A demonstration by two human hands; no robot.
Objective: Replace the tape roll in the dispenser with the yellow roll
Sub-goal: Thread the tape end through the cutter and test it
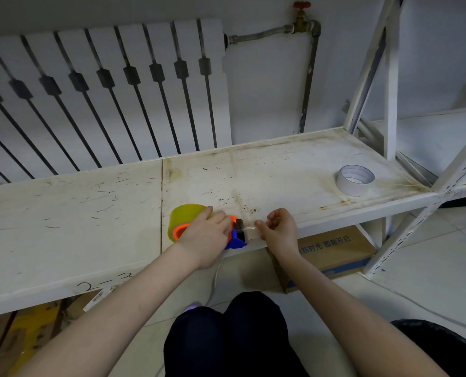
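An orange and blue tape dispenser (235,236) lies at the front edge of the white shelf (90,213), with the yellow roll (187,216) mounted on its orange hub. My left hand (208,232) presses down over the roll and the dispenser body, covering most of both. My right hand (279,227) pinches the free end of the tape (246,228), a short clear strip stretched from the dispenser's mouth to my fingertips. A white tape roll (355,179) lies flat on the shelf at the far right, away from both hands.
A radiator (104,91) and a pipe with a red valve (302,20) stand behind the shelf. White rack posts (389,77) rise at the right. A cardboard box (332,251) sits under the shelf. My knees (226,330) are below.
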